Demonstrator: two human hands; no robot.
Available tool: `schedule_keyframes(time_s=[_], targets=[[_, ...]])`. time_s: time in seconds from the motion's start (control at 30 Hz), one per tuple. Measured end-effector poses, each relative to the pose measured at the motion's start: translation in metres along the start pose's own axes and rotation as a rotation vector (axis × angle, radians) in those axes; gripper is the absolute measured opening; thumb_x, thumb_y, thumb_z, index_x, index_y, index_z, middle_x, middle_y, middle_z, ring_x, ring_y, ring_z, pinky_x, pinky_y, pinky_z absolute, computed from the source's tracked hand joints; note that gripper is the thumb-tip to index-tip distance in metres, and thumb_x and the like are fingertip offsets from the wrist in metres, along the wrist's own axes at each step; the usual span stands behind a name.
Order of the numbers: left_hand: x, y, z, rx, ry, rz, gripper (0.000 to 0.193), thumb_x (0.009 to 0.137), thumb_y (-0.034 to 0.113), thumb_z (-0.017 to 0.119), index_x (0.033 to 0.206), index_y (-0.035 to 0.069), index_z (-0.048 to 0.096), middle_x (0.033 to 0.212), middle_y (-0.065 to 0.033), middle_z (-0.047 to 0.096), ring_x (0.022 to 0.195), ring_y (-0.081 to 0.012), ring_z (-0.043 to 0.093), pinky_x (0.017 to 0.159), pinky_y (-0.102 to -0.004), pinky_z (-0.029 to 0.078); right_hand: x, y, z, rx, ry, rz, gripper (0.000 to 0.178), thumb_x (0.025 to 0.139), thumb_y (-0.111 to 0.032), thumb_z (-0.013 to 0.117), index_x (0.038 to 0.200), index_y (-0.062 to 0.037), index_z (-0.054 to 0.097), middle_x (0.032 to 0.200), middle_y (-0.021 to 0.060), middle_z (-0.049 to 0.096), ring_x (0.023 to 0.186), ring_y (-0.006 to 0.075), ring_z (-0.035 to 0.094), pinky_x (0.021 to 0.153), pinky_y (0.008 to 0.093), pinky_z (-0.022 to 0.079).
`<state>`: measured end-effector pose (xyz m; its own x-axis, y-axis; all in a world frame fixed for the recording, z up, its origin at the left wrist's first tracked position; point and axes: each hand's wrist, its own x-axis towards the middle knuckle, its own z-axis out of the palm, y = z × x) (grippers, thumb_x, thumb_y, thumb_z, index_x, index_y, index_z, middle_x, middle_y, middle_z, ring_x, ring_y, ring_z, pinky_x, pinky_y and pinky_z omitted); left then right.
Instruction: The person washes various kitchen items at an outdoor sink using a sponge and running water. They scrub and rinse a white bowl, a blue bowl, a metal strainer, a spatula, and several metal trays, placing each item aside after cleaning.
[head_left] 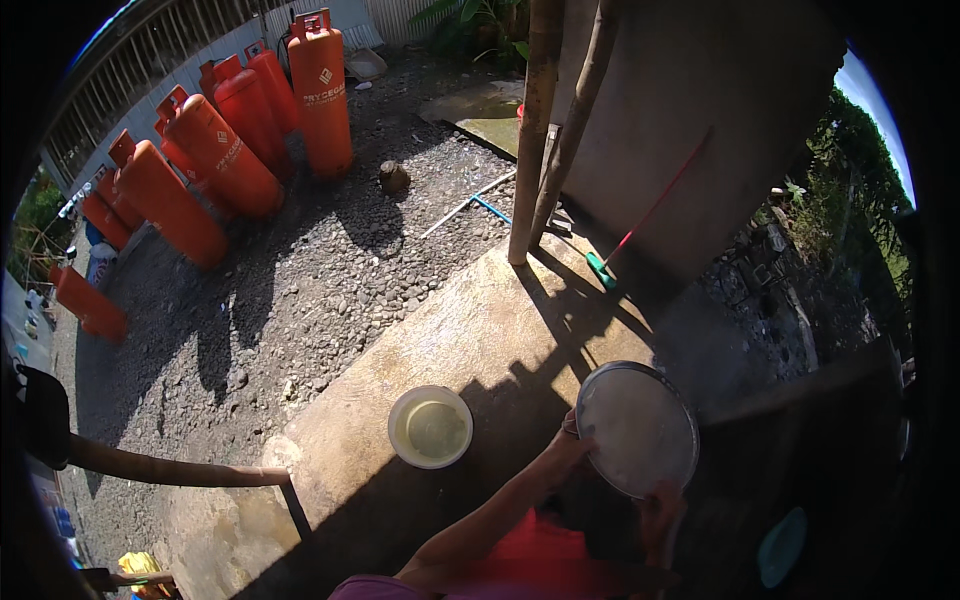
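Observation:
My left hand grips the left rim of a wide, round, grey metal pan or lid, its thumb over the face. At the lower rim, my right hand is closed on the same piece, partly in shadow and slightly blurred. The disc is tilted, with its dull face toward me and a brighter rim around it. To the left of my left forearm, a white bucket with liquid in it stands on the concrete, apart from both hands.
Several orange gas cylinders stand at the far left on gravel. Wooden posts rise ahead, near a green-headed broom leaning on the wall. A pale green basin lies in shadow at lower right; a wooden rail crosses at left.

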<state>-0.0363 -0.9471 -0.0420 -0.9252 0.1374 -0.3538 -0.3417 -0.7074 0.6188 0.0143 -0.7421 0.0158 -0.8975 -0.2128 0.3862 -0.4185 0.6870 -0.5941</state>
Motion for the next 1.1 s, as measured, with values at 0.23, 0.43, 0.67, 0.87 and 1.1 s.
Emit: schedule_keyframes(time_s=[0.23,0.43,0.67,0.87,1.1], targets=[[0.081,0.062,0.033,0.217,0.100,0.005,0.072,0.071,-0.002,0.057,0.132,0.019,0.027,0.115,-0.0060,0.047,0.099,-0.0204,0.052,0.075,-0.0394,0.051,0.117,0.058,0.006,0.057,-0.092,-0.061,0.022,0.058,-0.005,0.070,0.071,-0.0017,0.053,0.080,0.0149,0.055,0.083,0.0349,0.055,0.073,0.0400,0.044],[0.100,0.116,0.003,-0.166,0.257,0.090,0.078,0.076,0.003,0.056,0.138,0.021,0.011,0.120,-0.0137,0.043,0.100,-0.0253,0.053,0.075,-0.0428,0.051,0.240,0.065,0.062,0.150,-0.278,-0.294,0.028,0.048,-0.001,0.071,0.070,-0.0044,0.054,0.081,0.0112,0.055,0.087,0.0310,0.055,0.074,0.0395,0.045],[0.143,0.212,-0.100,-0.229,0.509,0.222,0.080,0.077,-0.004,0.047,0.139,0.019,0.001,0.132,-0.0258,0.030,0.103,-0.0437,0.051,0.080,-0.0517,0.049,0.368,0.028,0.211,0.346,-0.521,-0.450,0.023,0.052,-0.005,0.073,0.070,-0.0070,0.059,0.076,0.0067,0.054,0.096,0.0283,0.053,0.080,0.0396,0.042],[0.197,0.336,-0.167,-0.362,0.504,0.307,0.075,0.075,-0.006,0.040,0.136,0.022,0.007,0.132,-0.0258,0.028,0.101,-0.0495,0.049,0.083,-0.0569,0.047,0.493,-0.043,0.297,0.505,-0.456,-0.455,0.030,0.060,-0.008,0.073,0.087,-0.0072,0.063,0.099,0.0074,0.056,0.109,0.0286,0.047,0.089,0.0398,0.041],[0.254,0.456,-0.229,-0.373,0.616,0.516,0.077,0.074,-0.008,0.038,0.136,0.023,0.004,0.132,-0.0258,0.024,0.104,-0.0538,0.044,0.081,-0.0601,0.047,0.630,-0.054,0.358,0.338,-0.167,-0.193,0.026,0.065,-0.001,0.067,0.085,-0.0026,0.051,0.087,0.0105,0.052,0.077,0.0233,0.052,0.066,0.0328,0.043]])
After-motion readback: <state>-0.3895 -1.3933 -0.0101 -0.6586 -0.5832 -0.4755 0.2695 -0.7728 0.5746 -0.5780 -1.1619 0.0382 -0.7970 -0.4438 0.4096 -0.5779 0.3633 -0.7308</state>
